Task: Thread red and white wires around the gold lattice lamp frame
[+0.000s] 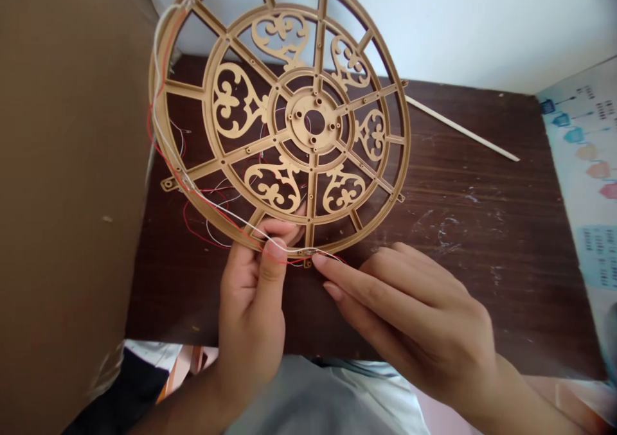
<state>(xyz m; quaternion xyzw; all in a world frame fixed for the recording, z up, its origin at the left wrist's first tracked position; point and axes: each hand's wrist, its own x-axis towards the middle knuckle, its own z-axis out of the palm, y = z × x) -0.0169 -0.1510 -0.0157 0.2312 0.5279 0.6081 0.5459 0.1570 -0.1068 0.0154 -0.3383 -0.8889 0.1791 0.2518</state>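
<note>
A round gold lattice frame [328,110] with spokes and scrollwork is held tilted above the table. My left hand [255,300] grips its near rim, thumb on the outside and fingers reaching behind. Thin red and white wires [236,220] run along the outer rim, passing under my left thumb. My right hand [424,313] is at the rim just to the right, its index fingertip pressed to the wires beside a small tab [307,263] and its thumb below. The other fingers of that hand are curled in. Whether the thumb pinches anything is hard to tell.
Below the frame is a dark wood-grain table [482,242]. A thin pale stick [463,128] lies on it at the back right. Loose red and white wires [207,229] hang behind the frame. A brown cardboard panel [72,165] stands at left, a printed sheet [585,159] at right.
</note>
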